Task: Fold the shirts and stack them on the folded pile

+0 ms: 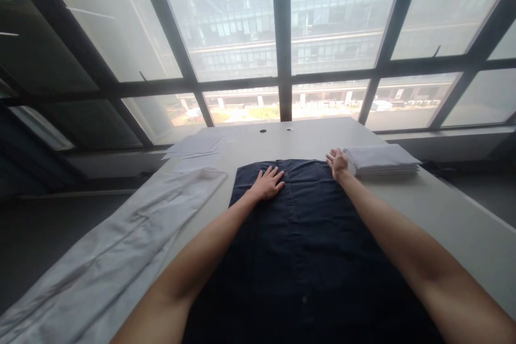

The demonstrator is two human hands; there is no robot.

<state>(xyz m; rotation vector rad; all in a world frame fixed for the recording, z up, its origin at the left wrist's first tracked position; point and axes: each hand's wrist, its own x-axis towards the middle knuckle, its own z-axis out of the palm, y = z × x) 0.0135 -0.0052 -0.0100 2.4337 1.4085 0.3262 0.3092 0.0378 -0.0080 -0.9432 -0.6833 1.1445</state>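
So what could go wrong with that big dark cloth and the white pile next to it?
The right hand is very close to the folded white stack, so a sideways bump might knock the pile crooked. The left hand rests with fingers spread on the dark cloth, so sliding it could bunch up some wrinkles there.

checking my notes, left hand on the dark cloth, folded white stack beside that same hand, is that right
No, wrong hand: the head view shows the folded white stack beside the right hand; the left hand does lie on the dark cloth.
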